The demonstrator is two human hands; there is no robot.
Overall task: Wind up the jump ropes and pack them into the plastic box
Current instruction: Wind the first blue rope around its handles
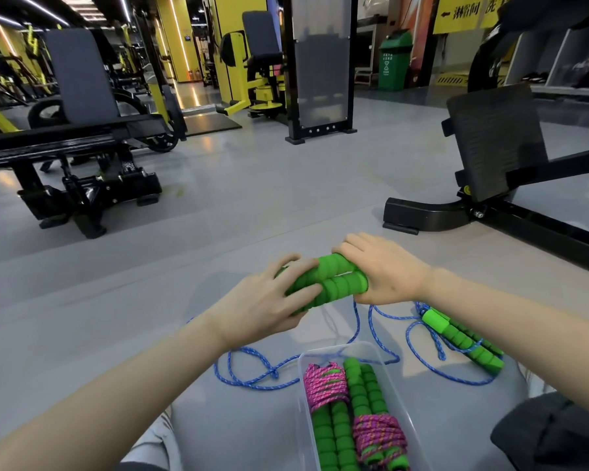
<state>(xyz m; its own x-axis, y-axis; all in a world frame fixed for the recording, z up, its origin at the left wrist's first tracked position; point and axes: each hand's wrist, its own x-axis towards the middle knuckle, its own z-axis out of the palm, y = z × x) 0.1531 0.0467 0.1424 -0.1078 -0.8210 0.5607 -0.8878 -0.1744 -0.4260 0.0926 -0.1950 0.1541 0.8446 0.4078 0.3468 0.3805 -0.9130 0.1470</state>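
Two green foam handles (334,278) are held side by side above the floor, just past the plastic box (300,396). They are gripped by the left hand (269,295), fingers spread, and by the right hand (385,271), fingers curled close together. The blue rope (271,372) is left loose on the floor. It likely must be wound round the handles next.

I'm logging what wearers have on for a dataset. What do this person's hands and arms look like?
Both the left forearm and right forearm are bare, with no sleeve in view. The left hand and right hand are ungloved; no watch, bracelet or ring shows on either.
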